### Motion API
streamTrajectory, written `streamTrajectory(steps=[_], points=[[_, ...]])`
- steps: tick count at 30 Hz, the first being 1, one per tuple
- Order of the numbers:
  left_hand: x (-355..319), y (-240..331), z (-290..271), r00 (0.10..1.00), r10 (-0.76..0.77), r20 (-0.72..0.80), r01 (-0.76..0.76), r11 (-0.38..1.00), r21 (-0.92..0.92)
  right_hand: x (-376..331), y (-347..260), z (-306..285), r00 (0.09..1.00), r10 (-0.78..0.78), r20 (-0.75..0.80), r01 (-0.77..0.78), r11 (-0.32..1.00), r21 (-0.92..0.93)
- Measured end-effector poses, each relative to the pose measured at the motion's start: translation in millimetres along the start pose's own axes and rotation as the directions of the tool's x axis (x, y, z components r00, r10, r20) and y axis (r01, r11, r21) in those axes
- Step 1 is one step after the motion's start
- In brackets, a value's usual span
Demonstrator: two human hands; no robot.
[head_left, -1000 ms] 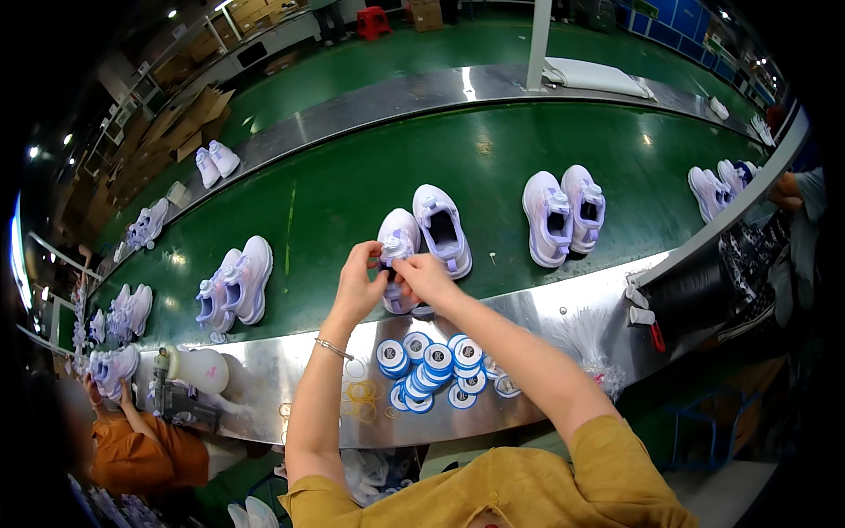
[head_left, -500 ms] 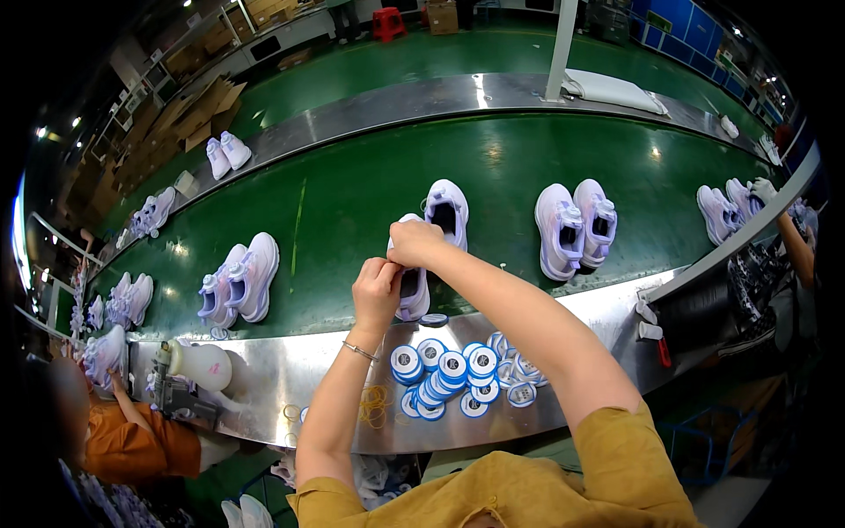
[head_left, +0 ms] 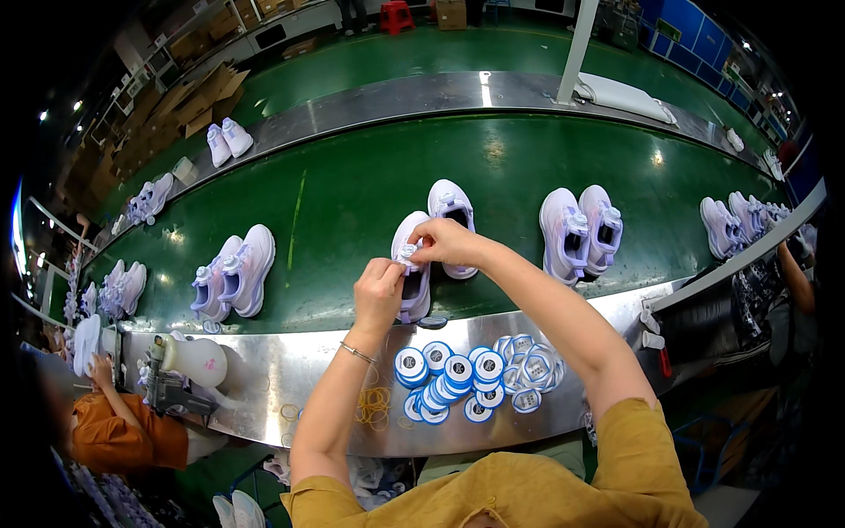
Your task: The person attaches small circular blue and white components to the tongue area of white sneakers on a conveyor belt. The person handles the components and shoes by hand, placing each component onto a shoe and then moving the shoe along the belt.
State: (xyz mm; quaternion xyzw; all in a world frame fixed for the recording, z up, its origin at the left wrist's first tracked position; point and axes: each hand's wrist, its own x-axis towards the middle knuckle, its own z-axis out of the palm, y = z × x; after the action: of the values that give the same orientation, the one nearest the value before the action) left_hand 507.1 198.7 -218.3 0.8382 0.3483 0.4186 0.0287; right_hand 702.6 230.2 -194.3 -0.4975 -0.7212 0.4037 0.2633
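There, on the green belt [head_left: 352, 202] just past the steel bench [head_left: 264, 387], lay the shoe [head_left: 412, 282], its long axis running away from the person, toe nearest; both hands met over its top; the right hand [head_left: 451, 244] reached from the far side, fingers pinched shut on a small piece at the tongue, while the left hand [head_left: 378, 295], nearer the body, curled closed against the shoe's near flank; its mate [head_left: 453, 216] sat just beside it; blue-and-white discs [head_left: 458, 374] lay heaped on the bench below.
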Motion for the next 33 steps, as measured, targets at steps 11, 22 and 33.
streamTrajectory(steps=[11,22,33], points=[[7,-6,-9,0.987,-0.084,0.136,0.087,0.996,-0.018,4,2,20,0.996,-0.031,-0.079,0.032,0.999,0.009],[5,-6,-22,0.967,-0.246,0.072,0.245,0.969,0.031,-33,-16,16,0.887,-0.195,-0.418,0.091,0.962,-0.255],[2,-21,7,0.932,-0.311,0.185,0.283,0.945,0.166,-105,15,14,0.925,-0.265,-0.271,0.031,0.765,-0.643]])
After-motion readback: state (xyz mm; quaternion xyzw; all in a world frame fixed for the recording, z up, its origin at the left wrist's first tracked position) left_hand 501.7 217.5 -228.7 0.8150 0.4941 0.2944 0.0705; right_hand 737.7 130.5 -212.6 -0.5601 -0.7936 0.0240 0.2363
